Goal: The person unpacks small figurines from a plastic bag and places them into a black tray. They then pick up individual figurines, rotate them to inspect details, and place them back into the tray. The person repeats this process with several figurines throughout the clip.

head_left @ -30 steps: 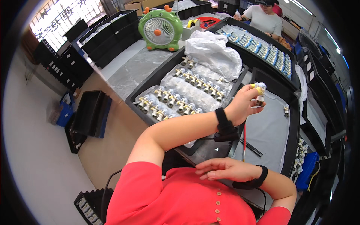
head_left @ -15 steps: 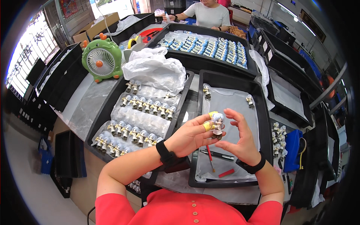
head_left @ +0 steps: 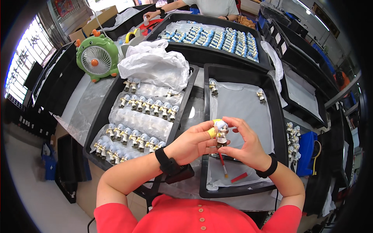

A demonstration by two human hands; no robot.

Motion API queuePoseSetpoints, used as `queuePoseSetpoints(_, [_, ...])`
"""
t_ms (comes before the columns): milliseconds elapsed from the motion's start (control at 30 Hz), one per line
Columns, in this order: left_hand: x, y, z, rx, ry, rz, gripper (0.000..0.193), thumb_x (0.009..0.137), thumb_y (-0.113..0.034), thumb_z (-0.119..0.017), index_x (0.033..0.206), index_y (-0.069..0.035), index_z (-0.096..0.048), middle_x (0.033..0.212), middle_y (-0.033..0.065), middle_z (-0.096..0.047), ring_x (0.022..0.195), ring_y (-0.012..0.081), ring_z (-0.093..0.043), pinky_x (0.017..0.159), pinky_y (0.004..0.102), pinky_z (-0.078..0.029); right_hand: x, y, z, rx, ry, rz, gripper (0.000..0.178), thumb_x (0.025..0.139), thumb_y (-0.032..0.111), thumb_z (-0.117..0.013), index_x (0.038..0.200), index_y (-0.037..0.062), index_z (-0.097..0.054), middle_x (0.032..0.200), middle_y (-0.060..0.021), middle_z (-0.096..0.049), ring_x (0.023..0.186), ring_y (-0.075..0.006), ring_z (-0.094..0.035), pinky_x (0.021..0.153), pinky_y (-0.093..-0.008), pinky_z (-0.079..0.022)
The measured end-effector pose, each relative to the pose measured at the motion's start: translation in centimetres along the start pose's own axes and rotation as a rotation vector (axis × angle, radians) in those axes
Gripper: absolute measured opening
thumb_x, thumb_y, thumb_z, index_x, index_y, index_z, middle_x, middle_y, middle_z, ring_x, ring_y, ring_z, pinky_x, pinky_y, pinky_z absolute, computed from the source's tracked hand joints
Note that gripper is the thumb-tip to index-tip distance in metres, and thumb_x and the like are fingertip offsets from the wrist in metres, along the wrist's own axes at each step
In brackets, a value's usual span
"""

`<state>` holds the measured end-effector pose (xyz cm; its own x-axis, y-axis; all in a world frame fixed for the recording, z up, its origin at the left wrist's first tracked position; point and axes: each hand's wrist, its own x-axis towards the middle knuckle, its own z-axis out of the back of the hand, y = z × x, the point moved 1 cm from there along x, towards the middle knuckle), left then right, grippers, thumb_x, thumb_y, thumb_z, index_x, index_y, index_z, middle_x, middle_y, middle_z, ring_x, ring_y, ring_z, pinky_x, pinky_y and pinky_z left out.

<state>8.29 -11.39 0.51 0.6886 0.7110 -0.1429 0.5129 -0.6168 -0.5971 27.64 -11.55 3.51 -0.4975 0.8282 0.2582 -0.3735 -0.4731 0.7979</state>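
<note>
A small painted figurine (head_left: 222, 135) with pale silver-blue hair, a white outfit and a dark base is held upright over the right-hand tray (head_left: 208, 116). My left hand (head_left: 193, 141), with yellow coverings on its fingertips, grips it from the left. My right hand (head_left: 248, 146) closes on it from the other side, fingers by the head and thumb by the base. Below the hands, a red-handled brush (head_left: 223, 165) and a red strip (head_left: 239, 178) lie on the tray's white lining. A dark pen is mostly hidden behind my right hand.
Left of the hands, a black tray (head_left: 186, 95) holds rows of similar figurines (head_left: 142, 104) and crumpled white wrapping (head_left: 153, 66). Two figurines stand in the right-hand tray. Beyond are a green fan (head_left: 97, 58), a tray of blue-and-white pieces (head_left: 211, 40) and another person (head_left: 215, 8). A blue bin (head_left: 307, 153) stands right.
My right hand has moved in from apart and closed on the figurine. The figurine has shifted slightly down and left, and the head view has tilted lower. The other person's hand has moved left.
</note>
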Motion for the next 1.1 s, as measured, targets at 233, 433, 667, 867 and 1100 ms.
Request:
queuePoseSetpoints(233, [0.4,0.3,0.5,0.045,-0.095,-0.009,0.038,0.092,-0.014,-0.049,0.128,-0.006,-0.039,0.123,0.0094,-0.051,0.111,0.0273,-0.054,0.091,0.0390,-0.046,-0.6,-1.5,-2.6,0.023,-0.087,0.011,0.077,0.066,0.011,-0.077,0.132,0.0054,-0.038,0.125,-0.0121,-0.045,0.109,-0.0242,-0.050,0.089,-0.0329,-0.043])
queuePoseSetpoints(433, [0.3,-1.8,-0.7,-0.007,-0.193,-0.296,0.030,0.093,-0.015,-0.047,0.121,-0.007,-0.041,0.121,0.0113,-0.051,0.109,0.0261,-0.054,0.091,0.0394,-0.045,-1.1,-1.8,-3.2,0.100,-0.302,0.097,0.054,0.070,0.008,-0.075,0.115,0.0054,-0.045,0.121,-0.0087,-0.043,0.101,-0.0149,-0.048,0.084,-0.0288,-0.042])
queuePoseSetpoints(667, [1.3,-3.9,-5.9,-0.013,-0.132,-0.564,0.025,0.094,-0.013,-0.043,0.118,-0.005,-0.041,0.123,0.0144,-0.048,0.108,0.0269,-0.054,0.094,0.0406,-0.043,-1.8,2.8,-5.3,0.917,0.270,-0.236,0.056,0.076,0.005,-0.072,0.123,0.0016,-0.042,0.119,-0.0080,-0.050,0.106,-0.0124,-0.050,0.091,-0.0291,-0.041])
queuePoseSetpoints(867, [1.1,-3.6,-7.4,0.421,-0.242,-1.059,0.036,0.093,-0.007,-0.045,0.127,-0.004,-0.035,0.125,0.0165,-0.047,0.108,0.0253,-0.054,0.093,0.0398,-0.043,-2.1,4.6,-5.6,0.951,0.411,-0.488,0.048,0.079,0.011,-0.071,0.118,-0.0018,-0.045,0.103,-0.0063,-0.060,0.089,-0.0079,-0.057,0.074,-0.0203,-0.046])
queuePoseSetpoints(1100, [-0.4,-1.5,-6.2,0.771,-0.106,-0.986,0.046,0.092,-0.006,-0.047,0.134,-0.005,-0.028,0.128,0.0170,-0.045,0.105,0.0215,-0.056,0.088,0.0334,-0.045,-3.0,4.8,-6.1,0.810,0.472,-0.390,0.039,0.079,0.016,-0.070,0.108,-0.0024,-0.052,0.088,-0.0048,-0.065,0.077,-0.0069,-0.059,0.064,-0.0186,-0.045])
